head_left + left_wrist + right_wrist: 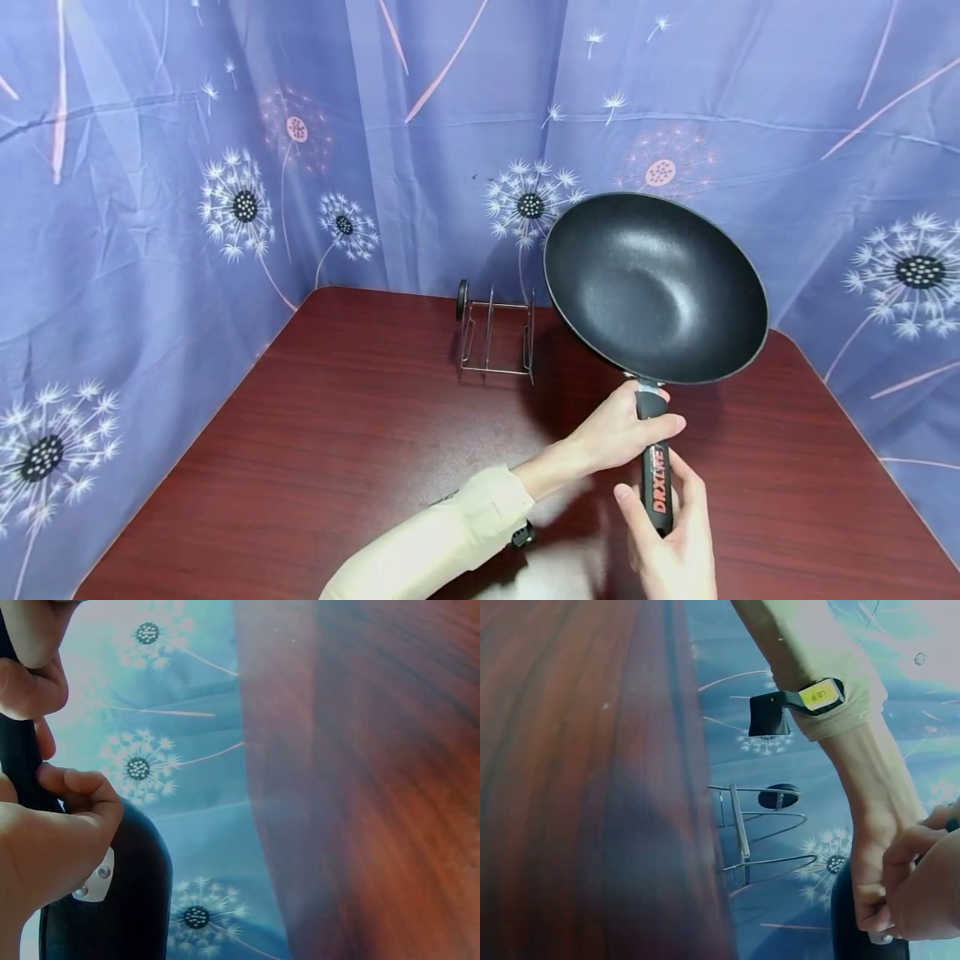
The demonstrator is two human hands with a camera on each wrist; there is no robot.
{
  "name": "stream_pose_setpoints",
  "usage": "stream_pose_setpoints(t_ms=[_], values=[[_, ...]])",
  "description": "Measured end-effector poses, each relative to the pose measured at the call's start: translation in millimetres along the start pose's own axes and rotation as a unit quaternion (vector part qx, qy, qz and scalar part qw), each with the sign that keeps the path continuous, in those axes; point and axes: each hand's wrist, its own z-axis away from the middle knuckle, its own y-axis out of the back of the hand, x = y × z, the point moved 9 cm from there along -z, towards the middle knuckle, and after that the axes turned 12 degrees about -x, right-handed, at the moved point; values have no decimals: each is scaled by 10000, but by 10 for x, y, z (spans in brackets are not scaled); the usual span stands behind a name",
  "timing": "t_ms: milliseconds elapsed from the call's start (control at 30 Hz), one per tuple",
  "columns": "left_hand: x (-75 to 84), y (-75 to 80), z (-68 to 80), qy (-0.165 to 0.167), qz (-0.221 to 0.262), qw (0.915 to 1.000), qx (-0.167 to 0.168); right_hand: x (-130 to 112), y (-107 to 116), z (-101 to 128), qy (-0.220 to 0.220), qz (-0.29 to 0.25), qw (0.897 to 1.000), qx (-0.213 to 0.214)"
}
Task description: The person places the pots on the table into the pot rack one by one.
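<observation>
Left hand (618, 433): fingers wrapped round the upper handle, just below the bowl. Right hand (671, 542): gripping the lower handle, thumb alongside the red lettering. Wok (654, 286): black, nonstick, held clear above the table (315, 450), interior tilted toward the camera. Wire rack (495, 337): chrome, upright, at the table's far edge, left of the wok. Backdrop (150, 167): blue dandelion-print cloth.

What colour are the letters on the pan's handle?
Red-orange letters on the black pan handle, clearest in the head view.
</observation>
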Motion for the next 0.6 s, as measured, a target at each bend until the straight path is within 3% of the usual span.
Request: stream_pose_setpoints(t_ms=[167, 367, 500, 600], values=[[67, 76, 46, 253, 54, 9989, 383, -99, -23, -8, 114, -336, 9994, 23], [163, 175, 145, 605, 130, 9945, 848, -196, -54, -12, 280, -791, 9962, -245], [234, 251, 186, 727, 36, 9935, 880, -285, -99, -12, 475, -943, 9935, -416], [277, 305, 212, 780, -102, 9936, 812, -360, -157, -22, 834, -1256, 9857, -753]])
